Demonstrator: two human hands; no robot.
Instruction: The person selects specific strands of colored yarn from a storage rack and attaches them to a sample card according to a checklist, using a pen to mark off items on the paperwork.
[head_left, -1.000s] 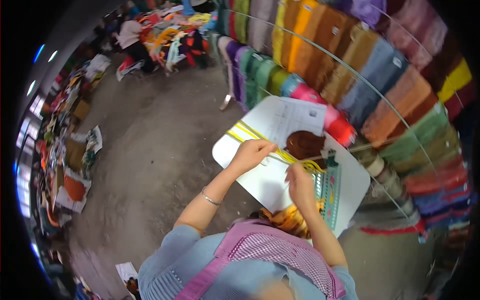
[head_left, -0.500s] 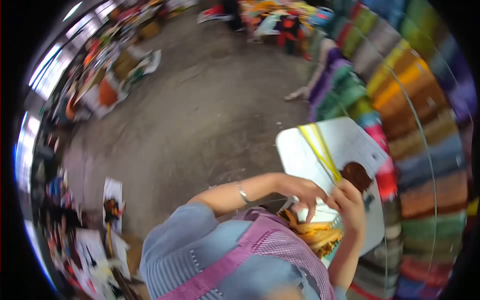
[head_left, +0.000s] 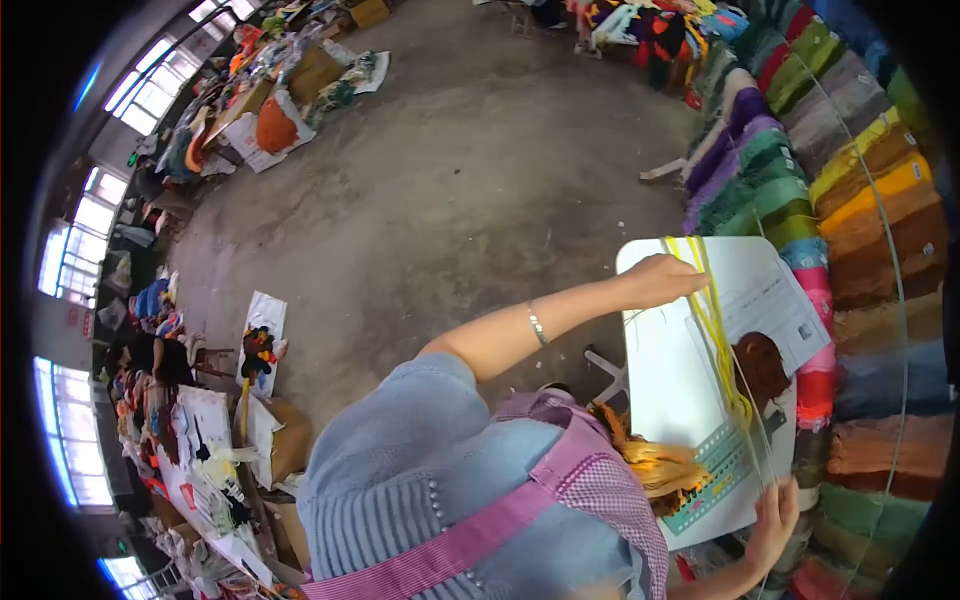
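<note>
Left hand [head_left: 660, 280] and right hand [head_left: 775, 510] stretch yellow yarn [head_left: 718, 335] across a white table [head_left: 665, 380].

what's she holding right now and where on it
The left hand pinches the bundle of yellow yarn strands at its far end; the right hand seems to hold the near end, taut over the white table.

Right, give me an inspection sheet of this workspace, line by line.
Surface: small white table, partly bare.
Job's things: yellow yarn strands stretched across the table; green perforated board near its lower end.
Clutter: printed paper sheet, brown yarn clump, orange-yellow yarn bundle.
Grippers: left hand on the strands' far end; right hand at the table's near edge, grip unclear.
Cables: nothing seen.
Surroundings: concrete floor, racks of coloured yarn, windows.
</note>
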